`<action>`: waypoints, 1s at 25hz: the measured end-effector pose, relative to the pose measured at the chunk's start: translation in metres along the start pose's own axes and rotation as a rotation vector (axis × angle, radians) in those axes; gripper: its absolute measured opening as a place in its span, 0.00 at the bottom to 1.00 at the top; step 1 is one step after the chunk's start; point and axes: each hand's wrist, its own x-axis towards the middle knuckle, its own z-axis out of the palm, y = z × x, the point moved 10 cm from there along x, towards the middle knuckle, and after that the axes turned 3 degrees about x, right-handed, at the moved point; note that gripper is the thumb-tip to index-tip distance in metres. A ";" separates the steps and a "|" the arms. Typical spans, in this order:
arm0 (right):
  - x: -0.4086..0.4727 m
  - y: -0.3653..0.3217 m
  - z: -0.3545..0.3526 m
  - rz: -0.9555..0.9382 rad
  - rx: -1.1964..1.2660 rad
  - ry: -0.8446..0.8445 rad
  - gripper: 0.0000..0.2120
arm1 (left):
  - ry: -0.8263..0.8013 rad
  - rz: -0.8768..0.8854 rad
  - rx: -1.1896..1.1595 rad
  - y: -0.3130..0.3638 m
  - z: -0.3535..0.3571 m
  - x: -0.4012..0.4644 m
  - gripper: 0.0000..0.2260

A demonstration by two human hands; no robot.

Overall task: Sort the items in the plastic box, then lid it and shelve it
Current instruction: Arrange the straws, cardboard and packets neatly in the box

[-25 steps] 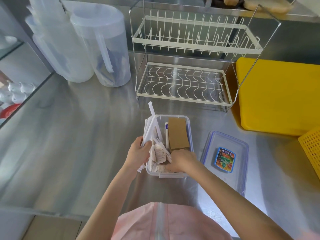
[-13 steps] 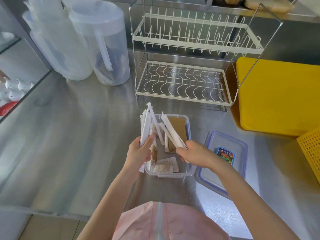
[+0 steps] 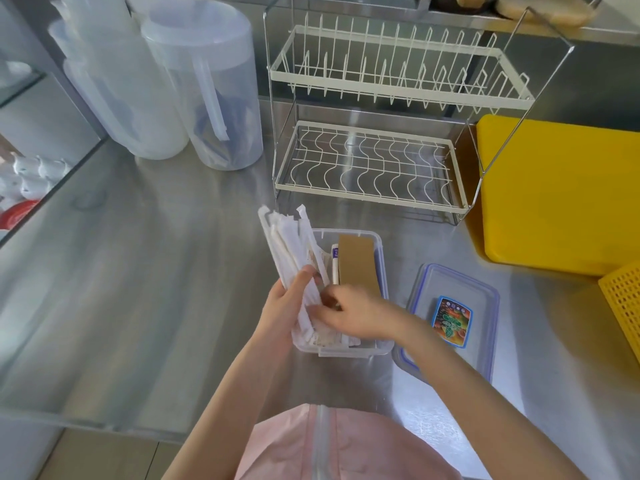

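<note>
Head camera looks down at our two hands over a shiny metal counter (image 3: pixel 145 289). Our left hand (image 3: pixel 282 306) grips a bunch of long white wrapped sticks (image 3: pixel 287 251). The thumb and fingers are curled tight round them. The sticks stand up tilted, with their tops leaning to the far left, over the left edge of the clear plastic box (image 3: pixel 383 271). Their low ends go down into the box.

Our right hand (image 3: pixel 356 315) reaches into the near part of the box, just beside the left hand. Its fingers bend down among the small white paper packets (image 3: pixel 329 339) that lie in the near end. We cannot tell if it pinches one of them.

A flat brown card (image 3: pixel 356 263) lies in the right side of the box.

The box sits on the counter right in front of us. Its lid (image 3: pixel 485 306) is off and lies flat just to the right of it, with a bright sticker (image 3: pixel 452 322) in the middle.

Farther away stands a white wire dish rack (image 3: pixel 381 109) with two levels. To the far left are two big clear plastic jugs (image 3: pixel 207 91). On the right is a yellow board (image 3: pixel 561 188), and a yellow basket (image 3: pixel 623 303) shows at the right edge.
</note>
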 end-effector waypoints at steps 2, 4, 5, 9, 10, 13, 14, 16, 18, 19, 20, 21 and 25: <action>0.006 0.006 -0.027 0.011 0.073 0.052 0.20 | 0.031 -0.003 -0.086 0.007 -0.013 0.002 0.08; 0.017 0.013 -0.065 0.028 0.063 0.256 0.15 | 0.074 -0.012 -0.146 0.013 -0.025 0.005 0.08; 0.026 0.015 -0.079 0.030 0.009 0.349 0.14 | 0.086 -0.013 -0.157 0.015 -0.028 0.006 0.07; 0.075 0.015 -0.071 0.136 -0.245 0.362 0.16 | 0.083 -0.016 -0.168 0.017 -0.025 0.011 0.07; 0.083 0.016 -0.066 0.168 -0.284 0.361 0.19 | 0.082 -0.012 -0.143 0.017 -0.025 0.013 0.07; 0.097 0.018 -0.058 0.181 -0.300 0.412 0.21 | 0.093 0.002 -0.065 0.016 -0.031 0.021 0.09; 0.099 0.019 -0.056 0.174 -0.286 0.415 0.19 | 0.094 0.001 -0.041 0.016 -0.033 0.023 0.10; 0.098 0.017 -0.056 0.179 -0.262 0.404 0.13 | 0.093 0.007 -0.008 0.016 -0.035 0.026 0.10; 0.089 0.014 -0.063 0.190 -0.228 0.433 0.12 | 0.088 0.025 0.036 0.018 -0.033 0.028 0.08; 0.082 0.012 -0.070 0.181 -0.182 0.466 0.12 | 0.082 0.042 0.070 0.021 -0.031 0.028 0.06; 0.073 0.010 -0.076 0.150 -0.099 0.499 0.11 | 0.068 0.066 0.108 0.025 -0.027 0.027 0.04; 0.064 0.007 -0.081 0.100 0.016 0.520 0.11 | 0.042 0.097 0.161 0.030 -0.021 0.026 0.05; 0.030 -0.003 -0.079 -0.060 0.403 0.481 0.09 | -0.165 0.258 0.234 0.048 0.021 0.009 0.05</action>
